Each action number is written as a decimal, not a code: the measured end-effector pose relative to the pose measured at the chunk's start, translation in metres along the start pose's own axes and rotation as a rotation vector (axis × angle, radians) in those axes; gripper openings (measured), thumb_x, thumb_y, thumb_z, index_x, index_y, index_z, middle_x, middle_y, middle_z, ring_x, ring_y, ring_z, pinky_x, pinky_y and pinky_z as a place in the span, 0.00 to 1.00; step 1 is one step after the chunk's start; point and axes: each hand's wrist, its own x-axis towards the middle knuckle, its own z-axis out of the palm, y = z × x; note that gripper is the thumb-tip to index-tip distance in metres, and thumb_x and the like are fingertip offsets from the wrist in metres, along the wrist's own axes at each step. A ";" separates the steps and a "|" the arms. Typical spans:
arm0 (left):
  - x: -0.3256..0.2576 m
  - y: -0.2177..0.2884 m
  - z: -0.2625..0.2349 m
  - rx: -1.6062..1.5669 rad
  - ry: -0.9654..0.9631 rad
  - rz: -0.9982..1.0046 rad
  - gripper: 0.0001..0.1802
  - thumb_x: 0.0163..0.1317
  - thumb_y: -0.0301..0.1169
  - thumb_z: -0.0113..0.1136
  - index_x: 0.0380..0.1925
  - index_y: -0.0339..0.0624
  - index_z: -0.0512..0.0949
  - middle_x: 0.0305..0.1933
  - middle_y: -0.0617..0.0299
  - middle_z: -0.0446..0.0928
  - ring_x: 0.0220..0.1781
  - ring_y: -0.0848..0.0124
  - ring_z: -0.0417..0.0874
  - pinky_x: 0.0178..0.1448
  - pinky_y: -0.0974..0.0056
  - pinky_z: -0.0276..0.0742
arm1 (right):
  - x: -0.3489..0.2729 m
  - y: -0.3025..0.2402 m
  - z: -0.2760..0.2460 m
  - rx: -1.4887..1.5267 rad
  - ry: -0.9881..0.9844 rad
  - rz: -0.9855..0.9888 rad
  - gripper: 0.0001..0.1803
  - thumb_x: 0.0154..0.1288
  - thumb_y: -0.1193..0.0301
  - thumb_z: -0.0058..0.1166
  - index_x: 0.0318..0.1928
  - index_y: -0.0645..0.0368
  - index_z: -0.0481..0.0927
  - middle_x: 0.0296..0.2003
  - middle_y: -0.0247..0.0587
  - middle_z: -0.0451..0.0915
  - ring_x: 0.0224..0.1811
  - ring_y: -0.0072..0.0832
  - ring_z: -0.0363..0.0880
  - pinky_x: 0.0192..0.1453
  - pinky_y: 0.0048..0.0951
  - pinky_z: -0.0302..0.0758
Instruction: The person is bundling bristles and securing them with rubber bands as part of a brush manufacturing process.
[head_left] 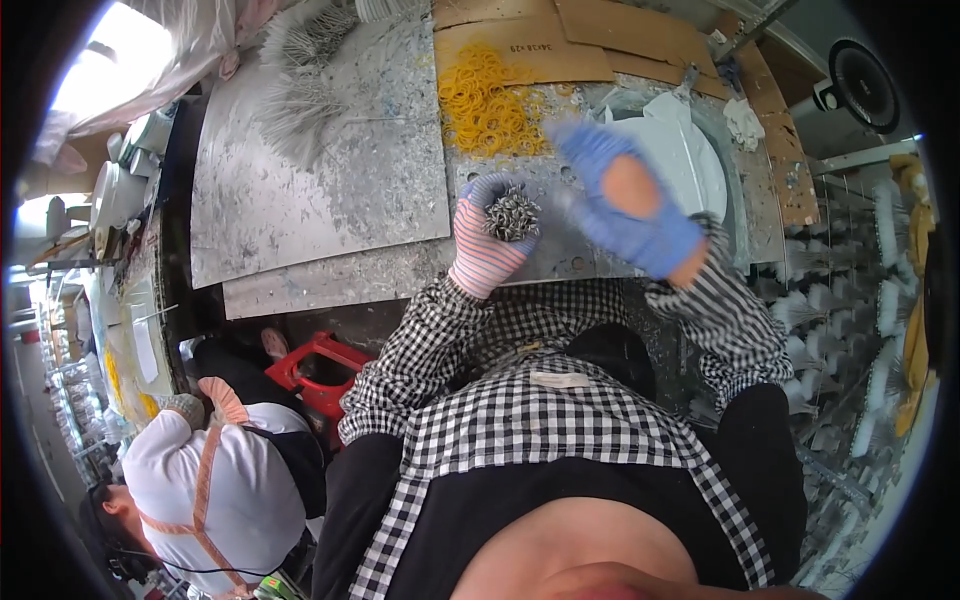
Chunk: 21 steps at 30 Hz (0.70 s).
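Note:
My left hand [486, 245], in a pink-and-blue striped glove, is closed around a bundle of thin metal wires [513, 217] near the table's front edge. The grey, curled wire ends face up; the rest of the bundle is hidden by the hand. To its right, over the table, my right hand [632, 195] wears a blue glove that leaves part of the back of the hand bare. Motion smears its fingers, so I cannot make out whether they hold anything. A loose pile of yellow rubber bands [487, 100] lies just beyond both hands.
Sheaves of thin wires [300, 100] lie on the grey board [390, 190] at the far left. A white round dish [690, 150], flat cardboard [640, 35] and a black fan [863, 85] are on the right. A person [235, 490] sits at the left near a red stool [325, 370].

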 end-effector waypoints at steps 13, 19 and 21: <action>0.006 0.078 -0.014 -0.011 -0.224 0.226 0.22 0.53 0.25 0.69 0.48 0.41 0.75 0.45 0.58 0.79 0.48 0.64 0.80 0.57 0.59 0.76 | 0.041 -0.064 0.047 -0.125 -0.086 -0.396 0.41 0.63 0.31 0.47 0.67 0.42 0.75 0.68 0.41 0.72 0.73 0.44 0.66 0.79 0.52 0.55; 0.014 0.058 -0.011 -0.151 -0.141 -0.092 0.20 0.60 0.22 0.65 0.52 0.41 0.74 0.48 0.60 0.78 0.52 0.69 0.79 0.61 0.62 0.74 | 0.055 -0.059 0.036 0.182 -0.279 -0.206 0.59 0.46 0.53 0.77 0.77 0.53 0.59 0.71 0.47 0.66 0.71 0.43 0.66 0.77 0.43 0.61; 0.013 0.055 -0.017 -0.298 -0.122 -0.151 0.19 0.63 0.22 0.64 0.53 0.41 0.74 0.49 0.61 0.78 0.53 0.71 0.79 0.63 0.63 0.73 | 0.038 -0.036 0.034 0.229 -0.039 -0.260 0.61 0.45 0.50 0.77 0.77 0.54 0.58 0.68 0.51 0.69 0.68 0.46 0.69 0.75 0.45 0.64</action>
